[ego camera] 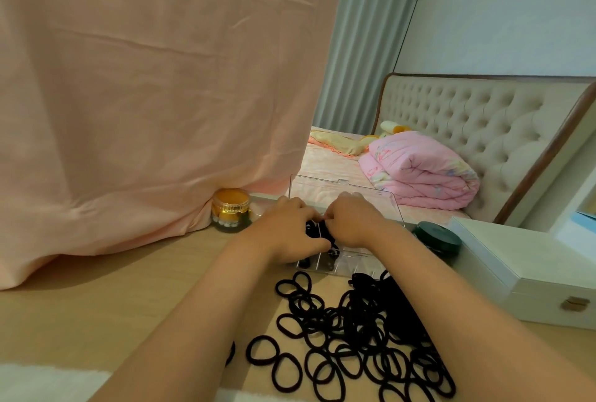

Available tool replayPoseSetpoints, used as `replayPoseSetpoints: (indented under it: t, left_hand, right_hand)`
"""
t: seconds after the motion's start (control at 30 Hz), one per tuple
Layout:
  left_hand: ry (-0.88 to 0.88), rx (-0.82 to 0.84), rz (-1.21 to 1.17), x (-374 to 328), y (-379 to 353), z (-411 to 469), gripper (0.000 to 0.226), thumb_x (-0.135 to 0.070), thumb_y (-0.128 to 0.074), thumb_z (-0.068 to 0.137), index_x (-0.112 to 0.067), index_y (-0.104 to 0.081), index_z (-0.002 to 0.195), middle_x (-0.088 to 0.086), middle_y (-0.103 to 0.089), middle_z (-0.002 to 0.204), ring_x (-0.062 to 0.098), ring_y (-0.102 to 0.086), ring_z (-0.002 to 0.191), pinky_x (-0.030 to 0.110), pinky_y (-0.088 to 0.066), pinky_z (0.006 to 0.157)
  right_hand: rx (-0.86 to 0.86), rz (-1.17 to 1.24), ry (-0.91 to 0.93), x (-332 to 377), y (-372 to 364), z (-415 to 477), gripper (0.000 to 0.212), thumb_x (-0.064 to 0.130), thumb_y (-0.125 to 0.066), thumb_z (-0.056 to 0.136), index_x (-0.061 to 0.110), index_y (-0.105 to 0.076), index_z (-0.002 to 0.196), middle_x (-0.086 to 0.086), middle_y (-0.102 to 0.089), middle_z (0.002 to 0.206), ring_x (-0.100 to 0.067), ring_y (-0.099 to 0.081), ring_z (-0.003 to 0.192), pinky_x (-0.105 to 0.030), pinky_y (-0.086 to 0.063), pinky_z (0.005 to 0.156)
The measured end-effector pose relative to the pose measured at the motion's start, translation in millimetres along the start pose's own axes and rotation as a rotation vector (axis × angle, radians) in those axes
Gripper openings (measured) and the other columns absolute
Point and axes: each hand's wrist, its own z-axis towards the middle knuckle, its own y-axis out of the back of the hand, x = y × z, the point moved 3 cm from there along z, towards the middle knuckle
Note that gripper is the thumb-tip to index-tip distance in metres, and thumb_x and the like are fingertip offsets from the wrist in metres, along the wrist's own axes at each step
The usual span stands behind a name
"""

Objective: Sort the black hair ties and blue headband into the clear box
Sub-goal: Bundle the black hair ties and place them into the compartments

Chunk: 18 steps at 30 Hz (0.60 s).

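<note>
From the head view we see a pale wooden tabletop (113, 298) beside a bed (332, 159), a pink sheet (145, 95) hanging behind. Both our hands, left hand (287, 234) and right hand (354, 221), meet over the clear box (351, 264), fingers (317, 243) pinched on black hair ties (317, 230) inside it. More loose ties (354, 337) lie heaped nearer us.

Both hands, the left hand (287, 230) and the right hand (356, 219), are being held together over the clear box (351, 259), whose lid (325, 187) is being kept upright. Black hair ties (317, 230) are apparently being pinched between them. More loose ties (354, 337) are lying on the bench (113, 305).
</note>
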Motion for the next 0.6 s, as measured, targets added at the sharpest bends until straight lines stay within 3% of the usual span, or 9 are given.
replayPoseSetpoints:
  t: [0.07, 0.13, 0.2, 0.3, 0.37, 0.43, 0.5, 0.6]
  left_hand:
    - [-0.006, -0.016, 0.019, 1, -2, 1, 0.060, -0.058, -0.055, 0.089, -0.033, -0.047, 0.144, -0.001, -0.043, 0.139, 0.019, -0.030, 0.130, 0.039, -0.034, 0.106]
    - [-0.026, -0.038, 0.050, -1, -3, 1, 0.060, -0.059, -0.052, 0.090, -0.034, -0.046, 0.145, 0.000, -0.040, 0.143, 0.019, -0.028, 0.134, 0.040, -0.032, 0.109]
    - [-0.042, -0.049, 0.081, -3, -5, 0, 0.059, -0.059, -0.050, 0.092, -0.035, -0.045, 0.146, 0.000, -0.038, 0.145, 0.019, -0.027, 0.136, 0.041, -0.030, 0.111]
    - [-0.043, -0.050, 0.077, -5, -5, 0, 0.054, -0.059, -0.050, 0.092, -0.036, -0.050, 0.142, -0.001, -0.036, 0.148, 0.018, -0.025, 0.138, 0.040, -0.028, 0.112]
    - [-0.046, -0.046, 0.066, -6, -3, 0, 0.053, -0.060, -0.053, 0.091, -0.038, -0.054, 0.138, -0.003, -0.040, 0.146, 0.017, -0.027, 0.136, 0.039, -0.031, 0.110]
    - [-0.037, -0.055, 0.011, -5, 3, -2, 0.051, -0.061, -0.061, 0.086, -0.038, -0.061, 0.132, -0.008, -0.051, 0.133, 0.013, -0.038, 0.128, 0.033, -0.039, 0.099]
    - [0.000, -0.079, -0.092, -2, 10, -4, 0.052, -0.057, -0.071, 0.080, -0.036, -0.064, 0.127, -0.018, -0.056, 0.118, 0.004, -0.049, 0.114, 0.024, -0.042, 0.086]
    - [0.010, -0.123, -0.151, 5, 15, -3, 0.057, -0.051, -0.077, 0.076, -0.033, -0.061, 0.128, -0.016, -0.061, 0.128, 0.003, -0.054, 0.117, 0.021, -0.043, 0.088]
  right_hand:
    - [0.068, 0.182, 0.004, -5, 6, -3, 0.034, 0.007, -0.045, 0.091, 0.016, -0.077, 0.096, -0.010, -0.066, 0.113, -0.029, -0.058, 0.109, -0.032, -0.048, 0.080]
    - [0.080, 0.262, 0.005, -11, 15, -9, 0.049, -0.002, -0.041, 0.089, 0.016, -0.073, 0.123, -0.006, -0.065, 0.132, -0.025, -0.057, 0.124, -0.029, -0.046, 0.096]
    - [0.022, 0.245, 0.028, -17, 20, -15, 0.054, -0.003, -0.041, 0.089, 0.016, -0.067, 0.132, -0.003, -0.058, 0.144, -0.021, -0.050, 0.135, -0.029, -0.038, 0.107]
    - [-0.095, 0.216, 0.113, -18, 17, -27, 0.046, 0.007, -0.043, 0.091, 0.020, -0.070, 0.127, 0.000, -0.060, 0.138, -0.020, -0.053, 0.128, -0.035, -0.040, 0.110]
    - [-0.098, 0.166, 0.193, -13, 6, -32, 0.045, 0.021, -0.039, 0.088, 0.024, -0.074, 0.117, 0.003, -0.064, 0.127, -0.021, -0.055, 0.116, -0.043, -0.042, 0.105]
    - [-0.087, 0.086, 0.232, -10, -4, -35, 0.048, 0.032, -0.034, 0.081, 0.023, -0.074, 0.106, 0.003, -0.065, 0.123, -0.021, -0.054, 0.111, -0.043, -0.039, 0.101]
    - [-0.108, 0.005, 0.242, -10, -8, -35, 0.046, 0.035, -0.034, 0.084, 0.022, -0.074, 0.105, 0.004, -0.065, 0.129, -0.020, -0.052, 0.115, -0.039, -0.034, 0.098]
    - [-0.100, -0.102, 0.267, -8, -12, -33, 0.055, 0.039, -0.028, 0.087, 0.028, -0.075, 0.114, 0.009, -0.063, 0.133, -0.017, -0.047, 0.125, -0.042, -0.024, 0.108]
